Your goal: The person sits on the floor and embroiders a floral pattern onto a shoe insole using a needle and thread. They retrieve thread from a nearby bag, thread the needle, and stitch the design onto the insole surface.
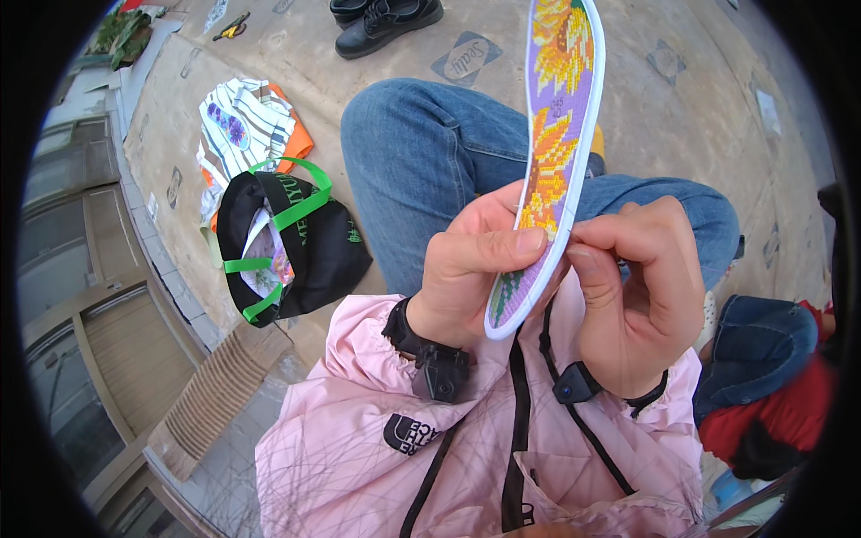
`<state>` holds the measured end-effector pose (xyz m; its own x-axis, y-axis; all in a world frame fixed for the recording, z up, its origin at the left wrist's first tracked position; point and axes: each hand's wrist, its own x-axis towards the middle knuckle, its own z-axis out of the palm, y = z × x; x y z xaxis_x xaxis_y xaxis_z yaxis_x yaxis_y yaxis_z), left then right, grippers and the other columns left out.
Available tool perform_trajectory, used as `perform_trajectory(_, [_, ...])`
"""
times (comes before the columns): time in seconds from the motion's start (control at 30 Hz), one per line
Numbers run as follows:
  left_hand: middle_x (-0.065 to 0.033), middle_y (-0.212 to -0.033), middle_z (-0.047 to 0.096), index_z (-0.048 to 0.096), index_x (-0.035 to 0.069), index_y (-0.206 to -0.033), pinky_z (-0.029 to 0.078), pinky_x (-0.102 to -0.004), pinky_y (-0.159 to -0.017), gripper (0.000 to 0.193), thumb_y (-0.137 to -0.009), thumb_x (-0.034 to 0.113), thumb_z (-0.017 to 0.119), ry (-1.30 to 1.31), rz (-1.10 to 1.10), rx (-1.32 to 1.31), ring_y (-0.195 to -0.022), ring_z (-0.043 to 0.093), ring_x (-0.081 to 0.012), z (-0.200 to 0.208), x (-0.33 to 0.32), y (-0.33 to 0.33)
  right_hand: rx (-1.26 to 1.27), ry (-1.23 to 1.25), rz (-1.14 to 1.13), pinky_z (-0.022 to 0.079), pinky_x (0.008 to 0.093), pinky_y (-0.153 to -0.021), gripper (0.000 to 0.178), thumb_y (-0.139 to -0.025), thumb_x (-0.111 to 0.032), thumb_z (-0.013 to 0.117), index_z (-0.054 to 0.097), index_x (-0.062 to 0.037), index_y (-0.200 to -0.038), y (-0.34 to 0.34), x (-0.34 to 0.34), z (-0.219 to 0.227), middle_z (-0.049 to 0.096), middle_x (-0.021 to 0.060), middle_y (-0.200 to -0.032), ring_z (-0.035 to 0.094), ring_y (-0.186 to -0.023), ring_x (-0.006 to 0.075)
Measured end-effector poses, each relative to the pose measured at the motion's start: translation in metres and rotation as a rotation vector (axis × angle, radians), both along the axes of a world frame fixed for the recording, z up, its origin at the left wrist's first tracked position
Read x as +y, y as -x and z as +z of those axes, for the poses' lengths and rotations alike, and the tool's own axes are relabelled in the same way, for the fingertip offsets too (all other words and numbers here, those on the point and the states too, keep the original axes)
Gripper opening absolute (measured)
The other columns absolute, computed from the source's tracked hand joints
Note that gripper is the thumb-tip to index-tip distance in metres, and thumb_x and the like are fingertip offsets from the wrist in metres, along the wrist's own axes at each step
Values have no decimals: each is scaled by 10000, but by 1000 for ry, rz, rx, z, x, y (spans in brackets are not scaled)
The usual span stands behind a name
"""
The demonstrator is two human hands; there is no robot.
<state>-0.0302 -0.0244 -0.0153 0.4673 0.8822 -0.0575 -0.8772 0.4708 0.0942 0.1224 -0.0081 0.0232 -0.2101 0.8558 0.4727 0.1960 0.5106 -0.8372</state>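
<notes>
An embroidered insole with yellow-orange sunflowers on purple and a white rim stands upright before me, its far end cut off by the top of the picture. My left hand is closed around its lower part, the thumb lying over the stitched face. At the insole's right edge, the thumb and forefinger of my right hand are pinched together. Whatever lies between those fingertips is too small to make out. Both wrists wear black bands with small devices.
To the left stand a black bag with green handles and striped cloth with another insole on it. Black shoes and yellow-handled scissors lie farther off. At right is a person's denim-clad leg.
</notes>
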Motion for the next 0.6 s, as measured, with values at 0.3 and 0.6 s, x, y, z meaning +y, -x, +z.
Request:
perform_trajectory(0.3, [-81, -1111, 654, 504, -32, -1274, 488, -251, -862, 439, -881, 55, 680, -92, 349, 578, -974, 630, -114, 22, -8, -6, 102, 133, 40, 390, 228, -608, 91, -862, 20, 679, 615, 34, -926, -3, -1, -13, 535, 63, -832, 490, -691, 122])
perform_trajectory(0.6, [-69, -1112, 649, 504, -32, -1265, 477, -246, -863, 439, -878, 66, 686, -101, 339, 574, -976, 618, -102, 23, -10, -4, 70, 88, 11, 353, 234, -560, 72, -873, 16, 651, 588, 11, -907, 0, -3, -11, 522, 56, -812, 447, -665, 122])
